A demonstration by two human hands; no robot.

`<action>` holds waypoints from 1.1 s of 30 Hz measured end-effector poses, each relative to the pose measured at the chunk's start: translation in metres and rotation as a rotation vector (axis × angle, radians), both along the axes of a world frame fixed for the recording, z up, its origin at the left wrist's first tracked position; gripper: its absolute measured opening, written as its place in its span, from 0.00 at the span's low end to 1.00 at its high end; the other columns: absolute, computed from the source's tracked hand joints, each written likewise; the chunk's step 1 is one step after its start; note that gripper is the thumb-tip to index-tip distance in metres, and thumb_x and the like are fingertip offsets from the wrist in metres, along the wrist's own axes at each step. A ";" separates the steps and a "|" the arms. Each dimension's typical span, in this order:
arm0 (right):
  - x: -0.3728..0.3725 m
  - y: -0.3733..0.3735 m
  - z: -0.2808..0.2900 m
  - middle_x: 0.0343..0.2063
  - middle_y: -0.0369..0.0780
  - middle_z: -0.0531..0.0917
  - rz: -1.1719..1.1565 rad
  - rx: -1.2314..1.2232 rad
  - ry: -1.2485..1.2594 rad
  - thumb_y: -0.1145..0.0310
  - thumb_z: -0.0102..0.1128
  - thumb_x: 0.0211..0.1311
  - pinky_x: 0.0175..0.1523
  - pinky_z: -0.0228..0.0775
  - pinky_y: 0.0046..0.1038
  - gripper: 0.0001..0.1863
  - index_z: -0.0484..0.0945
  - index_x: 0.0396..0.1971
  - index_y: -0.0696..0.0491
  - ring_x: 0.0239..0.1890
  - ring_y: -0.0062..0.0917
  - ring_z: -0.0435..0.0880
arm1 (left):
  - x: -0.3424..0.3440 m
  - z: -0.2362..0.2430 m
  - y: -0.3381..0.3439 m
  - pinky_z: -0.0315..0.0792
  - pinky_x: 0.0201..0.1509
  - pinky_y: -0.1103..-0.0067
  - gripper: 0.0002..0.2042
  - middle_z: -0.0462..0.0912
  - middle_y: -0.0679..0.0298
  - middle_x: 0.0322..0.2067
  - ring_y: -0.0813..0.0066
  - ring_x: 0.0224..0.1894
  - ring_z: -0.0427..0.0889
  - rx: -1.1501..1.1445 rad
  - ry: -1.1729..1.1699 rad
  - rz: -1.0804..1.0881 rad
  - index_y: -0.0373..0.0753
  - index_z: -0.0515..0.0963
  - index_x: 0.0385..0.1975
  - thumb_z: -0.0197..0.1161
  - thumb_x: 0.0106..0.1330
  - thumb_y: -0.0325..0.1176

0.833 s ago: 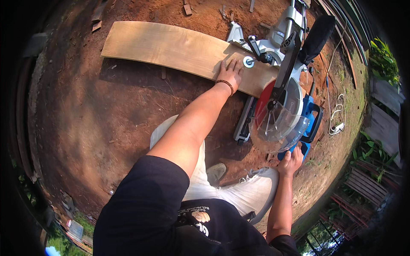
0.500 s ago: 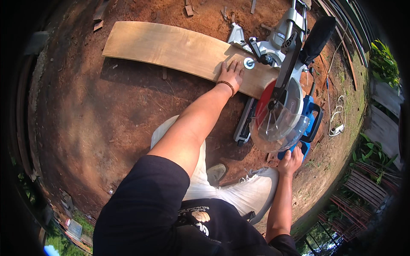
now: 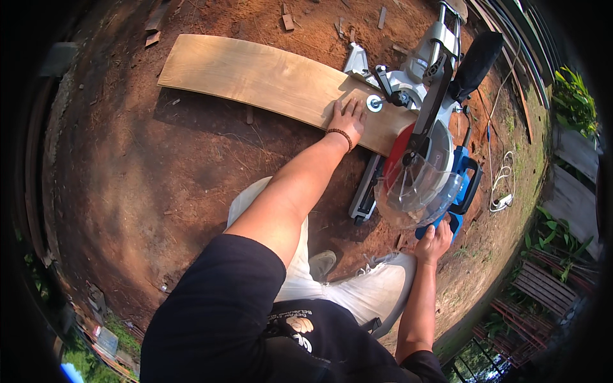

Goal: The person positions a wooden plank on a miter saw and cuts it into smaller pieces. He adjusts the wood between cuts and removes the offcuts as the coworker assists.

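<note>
A wide wooden plank (image 3: 255, 76) lies across the base of a sliding miter saw (image 3: 426, 143), its right end reaching the blade area. My left hand (image 3: 348, 120), a beaded bracelet at its wrist, rests palm down on the plank with fingers spread. Just right of those fingers, a round clamp pad (image 3: 374, 103) presses on the wood. My right hand (image 3: 434, 241) is closed around the blue front end of the saw, below its black D-shaped handle (image 3: 472, 185). A clear guard (image 3: 415, 195) covers the lower part of the red-sided blade housing.
A black dust bag (image 3: 477, 62) hangs off the saw's rear. To the right, a white cable (image 3: 504, 185) lies coiled on the dirt. Small wood offcuts (image 3: 288, 22) are scattered beyond the plank. Long pieces of stock (image 3: 520, 89) line the far right edge.
The view has shifted slightly, so the plank and saw appear a little lower and further right. Both hands keep their places on the plank and the saw.
</note>
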State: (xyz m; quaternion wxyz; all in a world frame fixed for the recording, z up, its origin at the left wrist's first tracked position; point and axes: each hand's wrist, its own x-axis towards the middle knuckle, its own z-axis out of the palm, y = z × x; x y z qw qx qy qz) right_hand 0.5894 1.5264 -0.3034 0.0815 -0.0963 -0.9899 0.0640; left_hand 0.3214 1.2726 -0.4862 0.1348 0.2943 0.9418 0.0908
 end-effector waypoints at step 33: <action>-0.032 0.012 -0.010 0.31 0.45 0.77 0.029 0.026 0.034 0.45 0.42 0.77 0.46 0.66 0.44 0.27 0.79 0.36 0.55 0.39 0.47 0.79 | -0.001 0.002 0.001 0.47 0.81 0.38 0.32 0.53 0.51 0.83 0.50 0.85 0.49 -0.001 -0.017 0.004 0.40 0.65 0.78 0.59 0.74 0.34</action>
